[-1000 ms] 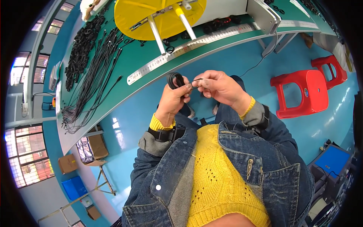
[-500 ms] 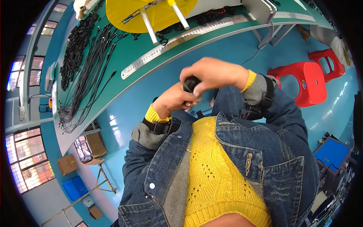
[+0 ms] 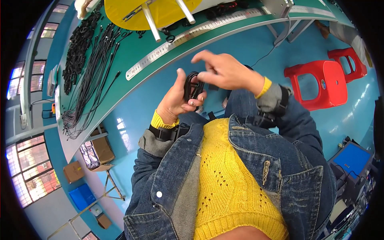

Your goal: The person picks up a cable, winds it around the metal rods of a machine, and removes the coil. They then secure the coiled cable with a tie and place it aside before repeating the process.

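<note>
A coiled black cable (image 3: pixel 194 87) rests in my left hand (image 3: pixel 173 100), with the fingers curled under it and the thumb raised beside it. My right hand (image 3: pixel 230 73) is just right of the coil, its index finger stretched out and its thumb tip at the coil's edge; whether the thumb touches cannot be made out. Both hands are in front of my body, off the near edge of the green table (image 3: pixel 132 52). Long loose black cables (image 3: pixel 94 66) lie on the table's left part, next to a pile of black coiled cables (image 3: pixel 80 54).
A steel ruler (image 3: pixel 176 46) runs along the table's near edge. Behind it is a yellow disc with metal legs (image 3: pixel 124 12). Red stools (image 3: pixel 336 86) stand on the blue floor to the right. Cardboard boxes (image 3: pixel 74 172) and a blue bin (image 3: pixel 82 197) are at lower left.
My right hand has come off the coil and its fingers have opened out. My left hand has turned, so the coiled cable now shows in its palm.
</note>
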The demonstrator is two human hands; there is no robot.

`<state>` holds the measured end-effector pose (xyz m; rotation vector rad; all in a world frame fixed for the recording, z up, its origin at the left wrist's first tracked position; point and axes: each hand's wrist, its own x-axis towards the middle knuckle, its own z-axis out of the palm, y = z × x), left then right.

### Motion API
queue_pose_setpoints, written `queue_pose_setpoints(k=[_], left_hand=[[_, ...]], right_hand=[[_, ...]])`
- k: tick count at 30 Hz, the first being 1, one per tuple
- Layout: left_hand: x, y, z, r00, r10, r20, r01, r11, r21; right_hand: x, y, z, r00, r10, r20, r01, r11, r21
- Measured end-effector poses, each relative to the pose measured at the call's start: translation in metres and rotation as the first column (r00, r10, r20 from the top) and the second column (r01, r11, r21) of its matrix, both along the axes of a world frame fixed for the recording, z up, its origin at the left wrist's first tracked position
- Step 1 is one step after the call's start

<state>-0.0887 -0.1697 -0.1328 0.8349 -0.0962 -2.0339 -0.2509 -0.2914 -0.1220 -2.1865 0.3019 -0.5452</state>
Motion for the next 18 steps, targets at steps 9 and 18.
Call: queue_pose_setpoints(k=[9,18], left_hand=[[0.001,-0.004,-0.015,0.994,-0.103,0.026,0.104,0.994,-0.023],[0.0,0.012,-0.015,0.904,-0.111,0.413,0.172,0.978,-0.114]], right_hand=[[0.012,0.005,-0.019,0.969,0.04,-0.242,-0.103,0.961,-0.255],[0.019,0.009,-0.033,0.982,0.171,-0.076,-0.174,0.984,-0.033]])
